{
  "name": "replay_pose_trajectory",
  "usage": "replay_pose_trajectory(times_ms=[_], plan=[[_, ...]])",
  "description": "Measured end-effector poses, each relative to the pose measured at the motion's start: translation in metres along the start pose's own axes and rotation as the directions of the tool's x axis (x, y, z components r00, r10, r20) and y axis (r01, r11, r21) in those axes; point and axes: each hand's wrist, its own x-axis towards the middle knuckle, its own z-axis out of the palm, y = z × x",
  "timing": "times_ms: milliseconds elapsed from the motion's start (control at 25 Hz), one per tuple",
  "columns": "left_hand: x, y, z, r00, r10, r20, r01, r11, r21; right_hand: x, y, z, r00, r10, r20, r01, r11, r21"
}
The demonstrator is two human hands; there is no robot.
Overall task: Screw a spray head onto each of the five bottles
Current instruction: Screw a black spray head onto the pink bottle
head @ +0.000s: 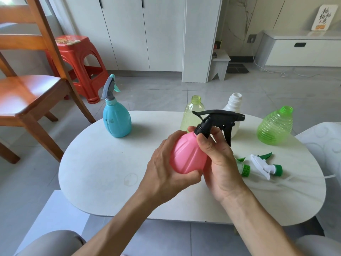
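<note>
My left hand (166, 163) grips a pink bottle (186, 154), tilted, above the white oval table (103, 163). My right hand (219, 159) pinches the collar of a black spray head (219, 120) that sits on the pink bottle's neck. A blue bottle (117, 120) with a grey and teal spray head (108, 87) stands at the far left. Three open bottles stand at the back: pale yellow-green (191, 111), white (233, 106), and ribbed green (275, 126). Two loose white and green spray heads lie at the right, one (265, 166) in full view, the other (244, 169) partly behind my right wrist.
A wooden chair (27, 85) stands at the left, with a red plastic stool (77, 58) behind it. White cabinets line the back wall. A patterned white seat (323, 143) adjoins the table's right edge. My knees show at the bottom corners.
</note>
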Motion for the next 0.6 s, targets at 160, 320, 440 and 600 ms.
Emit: replay_pose_trajectory(times_ms=[160,320,440,600], plan=[[0.0041,0.0012,-0.0099,0.995,-0.035,0.089,0.051,0.981,-0.188,0.0006,-0.0037,-0.0007,0.998,-0.007,0.055,0.009,0.999,-0.034],[0.004,0.0024,-0.0125,0.986,-0.025,0.165,0.06,0.975,-0.212,0.0005,-0.0053,-0.0043,0.999,-0.007,0.046,0.007,1.0,-0.018],[0.0043,0.0012,-0.0125,0.979,-0.025,0.201,0.068,0.975,-0.212,0.0004,-0.0073,-0.006,0.999,-0.003,0.042,0.006,0.998,-0.061],[0.0041,-0.002,-0.0104,0.979,-0.03,0.201,0.072,0.975,-0.209,0.0013,-0.0101,-0.0069,0.996,0.025,0.081,-0.018,0.996,-0.085]])
